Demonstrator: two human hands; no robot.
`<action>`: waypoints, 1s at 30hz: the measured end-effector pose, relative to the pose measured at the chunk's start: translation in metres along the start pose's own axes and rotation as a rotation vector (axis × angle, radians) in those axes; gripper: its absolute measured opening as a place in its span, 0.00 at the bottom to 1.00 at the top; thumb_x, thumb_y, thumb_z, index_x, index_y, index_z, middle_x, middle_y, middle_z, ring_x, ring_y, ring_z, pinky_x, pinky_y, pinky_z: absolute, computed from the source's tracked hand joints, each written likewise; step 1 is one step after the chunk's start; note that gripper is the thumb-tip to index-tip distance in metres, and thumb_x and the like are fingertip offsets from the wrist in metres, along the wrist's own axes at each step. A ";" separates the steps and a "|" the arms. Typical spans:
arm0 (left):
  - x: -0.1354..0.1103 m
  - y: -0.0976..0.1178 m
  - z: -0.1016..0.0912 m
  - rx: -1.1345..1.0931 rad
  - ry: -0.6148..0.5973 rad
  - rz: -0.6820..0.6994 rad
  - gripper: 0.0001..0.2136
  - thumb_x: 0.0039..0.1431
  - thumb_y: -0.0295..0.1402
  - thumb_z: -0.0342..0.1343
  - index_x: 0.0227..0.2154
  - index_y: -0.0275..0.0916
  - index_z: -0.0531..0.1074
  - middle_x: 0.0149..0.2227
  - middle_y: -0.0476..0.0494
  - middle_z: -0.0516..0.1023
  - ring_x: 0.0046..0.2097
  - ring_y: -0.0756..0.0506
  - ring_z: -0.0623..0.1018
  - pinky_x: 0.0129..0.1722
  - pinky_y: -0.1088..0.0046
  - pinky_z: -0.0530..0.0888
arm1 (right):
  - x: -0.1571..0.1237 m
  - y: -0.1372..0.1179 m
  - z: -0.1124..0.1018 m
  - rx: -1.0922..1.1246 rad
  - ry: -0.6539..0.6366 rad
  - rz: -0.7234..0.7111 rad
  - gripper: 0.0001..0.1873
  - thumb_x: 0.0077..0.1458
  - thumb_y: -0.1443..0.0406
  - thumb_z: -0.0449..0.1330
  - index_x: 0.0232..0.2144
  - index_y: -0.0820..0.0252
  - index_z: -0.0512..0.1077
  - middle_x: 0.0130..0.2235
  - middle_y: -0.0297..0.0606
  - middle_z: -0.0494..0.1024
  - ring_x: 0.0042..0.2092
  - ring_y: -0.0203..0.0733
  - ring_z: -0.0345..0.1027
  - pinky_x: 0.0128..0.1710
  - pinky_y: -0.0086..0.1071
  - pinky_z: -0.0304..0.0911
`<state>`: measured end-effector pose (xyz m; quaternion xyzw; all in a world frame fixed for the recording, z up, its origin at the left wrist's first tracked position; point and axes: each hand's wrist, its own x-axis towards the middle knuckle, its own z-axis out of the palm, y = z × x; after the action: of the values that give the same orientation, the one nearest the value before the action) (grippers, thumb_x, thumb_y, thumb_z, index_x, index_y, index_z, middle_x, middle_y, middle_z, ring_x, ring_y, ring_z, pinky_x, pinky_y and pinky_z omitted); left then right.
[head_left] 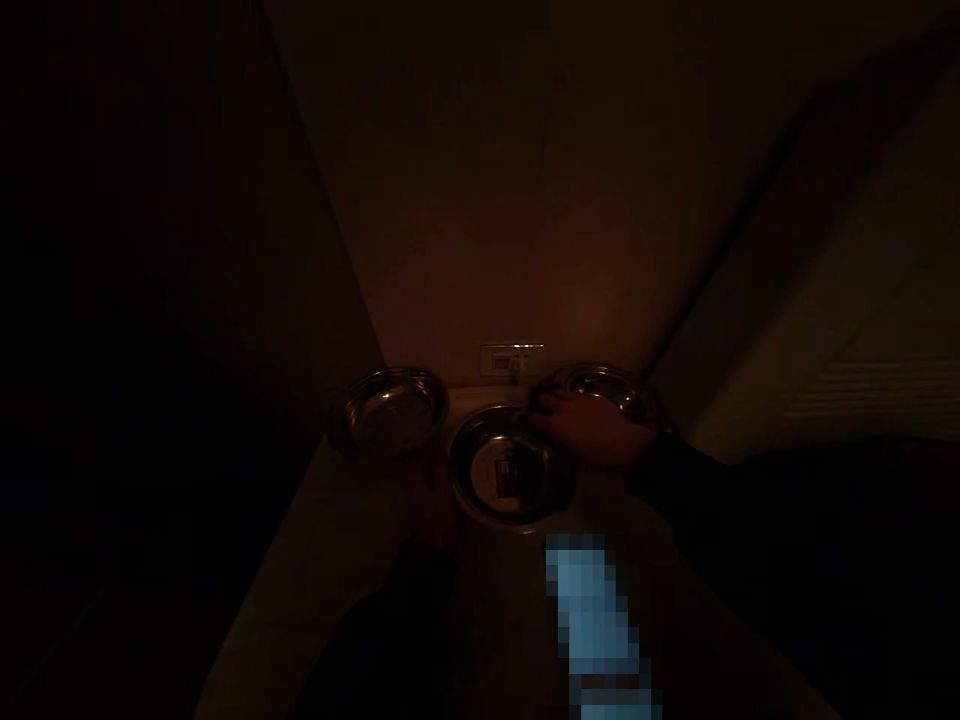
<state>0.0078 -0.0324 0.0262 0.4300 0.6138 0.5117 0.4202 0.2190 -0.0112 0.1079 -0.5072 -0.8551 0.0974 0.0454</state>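
Dim, reddish-brown light barely reaches a pale counter (330,560) that runs from the bottom of the frame up toward the centre, with darkness on both sides.

Nearest, at lower centre, a blurred blue block (596,620) hides whatever lies there. Two dark sleeves come up from the bottom edge.

The left hand (433,500) is a faint shape just left of centre, right beside the lower left rim of the middle steel bowl (480,475). I cannot tell whether it touches or grips the rim.

That bowl sits at the centre of the frame. It is round and shallow, so it has no long axis, and a small red and white sticker (507,478) shows on its inside.

The right hand (589,430) comes in from the right, with its fingers pointing left across the bowl's upper right rim. It is the plainer and closer of the two hands. Whether the fingers are closed on the rim or only resting there is too dark to judge.

Farther back, a left steel bowl (390,412) stands just beside the middle one. A right steel bowl (611,385) is partly covered by the right hand.

Behind them, a wall socket (512,358) sits low on a bare wall (525,200).
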 end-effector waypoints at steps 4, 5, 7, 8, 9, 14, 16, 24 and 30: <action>0.003 0.000 0.002 -0.053 0.023 0.004 0.21 0.62 0.41 0.44 0.44 0.32 0.76 0.47 0.34 0.79 0.49 0.39 0.76 0.50 0.63 0.71 | -0.012 0.019 -0.004 0.127 0.205 0.111 0.17 0.59 0.68 0.50 0.50 0.61 0.67 0.46 0.46 0.76 0.45 0.47 0.70 0.46 0.40 0.64; 0.004 0.001 0.003 -0.058 0.027 0.002 0.21 0.63 0.41 0.43 0.45 0.32 0.75 0.48 0.34 0.78 0.50 0.39 0.76 0.51 0.63 0.70 | -0.019 0.024 -0.003 0.169 0.240 0.141 0.16 0.59 0.67 0.50 0.49 0.60 0.67 0.45 0.44 0.76 0.45 0.47 0.71 0.46 0.40 0.64; 0.005 0.004 0.003 -0.055 0.011 -0.006 0.21 0.63 0.40 0.42 0.46 0.33 0.74 0.51 0.34 0.76 0.53 0.40 0.74 0.54 0.64 0.68 | -0.033 0.032 0.000 0.247 0.304 0.204 0.16 0.59 0.65 0.50 0.48 0.60 0.68 0.45 0.44 0.77 0.45 0.47 0.71 0.45 0.41 0.66; 0.005 0.006 0.003 -0.046 -0.007 -0.002 0.20 0.63 0.40 0.42 0.47 0.33 0.74 0.52 0.35 0.75 0.54 0.40 0.73 0.55 0.65 0.67 | -0.041 0.036 0.000 0.285 0.333 0.233 0.16 0.58 0.63 0.50 0.47 0.60 0.68 0.45 0.44 0.77 0.45 0.48 0.72 0.46 0.42 0.66; 0.004 0.008 0.001 -0.032 -0.041 0.007 0.20 0.63 0.39 0.42 0.47 0.34 0.73 0.53 0.35 0.75 0.55 0.40 0.73 0.55 0.64 0.67 | -0.048 0.039 0.001 0.323 0.358 0.256 0.17 0.58 0.62 0.50 0.48 0.59 0.69 0.46 0.43 0.77 0.45 0.48 0.72 0.46 0.43 0.66; -0.020 0.029 -0.016 0.280 -0.029 0.115 0.21 0.56 0.43 0.53 0.50 0.38 0.72 0.51 0.35 0.76 0.54 0.35 0.73 0.53 0.57 0.67 | -0.075 0.041 -0.008 0.500 0.414 0.274 0.19 0.56 0.57 0.51 0.45 0.56 0.73 0.46 0.39 0.78 0.46 0.48 0.72 0.48 0.44 0.67; -0.040 0.043 -0.015 0.366 0.027 0.153 0.22 0.55 0.44 0.54 0.49 0.38 0.72 0.47 0.34 0.78 0.50 0.35 0.75 0.49 0.58 0.70 | -0.082 0.036 -0.014 0.552 0.416 0.260 0.18 0.55 0.56 0.52 0.42 0.56 0.75 0.43 0.39 0.79 0.43 0.49 0.73 0.46 0.46 0.68; -0.101 0.085 0.054 0.069 -0.525 0.305 0.25 0.49 0.39 0.61 0.50 0.37 0.70 0.50 0.37 0.76 0.49 0.40 0.75 0.44 0.65 0.73 | -0.107 0.003 -0.040 0.653 0.493 0.200 0.16 0.54 0.55 0.54 0.34 0.54 0.78 0.46 0.38 0.77 0.48 0.48 0.70 0.48 0.43 0.66; -0.103 0.108 0.069 -0.101 -0.540 0.208 0.13 0.50 0.30 0.52 0.39 0.35 0.75 0.38 0.43 0.81 0.40 0.43 0.78 0.39 0.68 0.74 | -0.134 -0.011 -0.061 0.721 0.539 0.223 0.20 0.54 0.50 0.55 0.36 0.59 0.75 0.35 0.40 0.78 0.37 0.46 0.73 0.36 0.39 0.70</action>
<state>0.1129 -0.1016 0.1323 0.5897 0.4064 0.4489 0.5343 0.2845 -0.1266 0.1726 -0.5553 -0.6645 0.2576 0.4287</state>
